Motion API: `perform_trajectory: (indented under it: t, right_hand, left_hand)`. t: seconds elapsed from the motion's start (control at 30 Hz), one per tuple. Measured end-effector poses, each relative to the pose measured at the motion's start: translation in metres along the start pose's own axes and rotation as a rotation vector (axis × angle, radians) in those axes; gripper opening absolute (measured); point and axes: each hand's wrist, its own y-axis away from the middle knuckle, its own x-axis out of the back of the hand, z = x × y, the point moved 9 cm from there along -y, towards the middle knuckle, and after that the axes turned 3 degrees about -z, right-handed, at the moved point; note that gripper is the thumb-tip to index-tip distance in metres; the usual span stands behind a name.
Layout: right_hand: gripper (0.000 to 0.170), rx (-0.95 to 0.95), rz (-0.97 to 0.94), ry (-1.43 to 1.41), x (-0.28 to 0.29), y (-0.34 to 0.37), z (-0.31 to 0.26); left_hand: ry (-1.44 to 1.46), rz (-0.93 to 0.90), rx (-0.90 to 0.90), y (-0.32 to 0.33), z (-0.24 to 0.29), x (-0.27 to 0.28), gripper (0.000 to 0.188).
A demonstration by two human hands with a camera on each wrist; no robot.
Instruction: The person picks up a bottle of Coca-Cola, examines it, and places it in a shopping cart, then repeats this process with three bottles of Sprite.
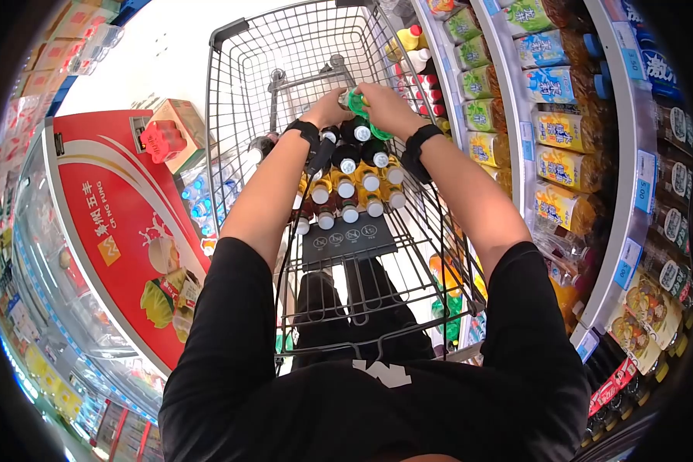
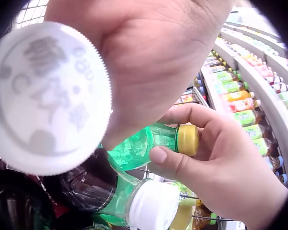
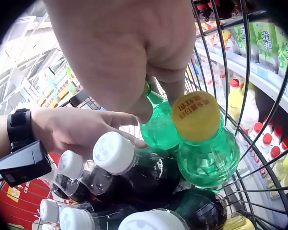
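Well short of far cart rim [image 1: 229, 31], right fingers [image 2: 200, 115] round green bottle [image 2: 134, 147]

The held green bottle [image 2: 129, 151] looks like smooth, glossy, see-through plastic under a yellow plastic cap [image 2: 187, 140], while a white cap [image 2: 50, 100] is matt plastic with a finely ridged edge. The cart [image 1: 229, 31] is largely dark, smooth metal wire. The black shirt [image 1: 231, 339] is matt cloth, the red panel [image 1: 123, 212] smooth and glossy, the wristband [image 1: 305, 132] dull.
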Motion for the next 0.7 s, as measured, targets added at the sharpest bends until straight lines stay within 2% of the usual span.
perform_trajectory:
  t: [0.03,0.07,0.13,0.23,0.4,0.5,0.67,0.7]
  right_hand:
    - [0.025,0.060,0.009,0.029,0.000,0.002,-0.006]
    - [0.025,0.061,0.008,0.028,-0.001,0.002,-0.006]
    - [0.025,0.051,0.032,-0.027,-0.001,0.001,-0.005]
    - [0.022,0.059,0.039,-0.008,-0.001,0.001,-0.009]
    - [0.018,0.032,0.030,0.025,-0.007,-0.002,-0.006]
    - [0.020,0.017,0.044,0.089,-0.011,0.000,-0.004]
    - [0.027,0.057,0.098,0.004,-0.015,0.002,0.000]
    - [0.027,0.066,0.101,0.003,-0.014,0.003,-0.001]
  left_hand:
    - [-0.005,0.027,-0.017,0.003,0.001,0.001,0.078]
    - [-0.004,0.028,-0.016,0.005,0.001,0.001,0.078]
    - [-0.037,0.113,-0.133,0.003,0.002,0.003,0.074]
    - [-0.121,0.153,-0.167,0.001,0.000,0.003,0.071]
    - [-0.168,0.189,-0.162,0.004,0.000,0.004,0.065]
    - [-0.193,0.196,-0.153,0.012,0.004,0.003,0.061]
    - [-0.209,0.242,-0.175,0.034,0.009,0.010,0.048]
    - [-0.183,0.235,-0.115,0.043,0.011,0.012,0.043]
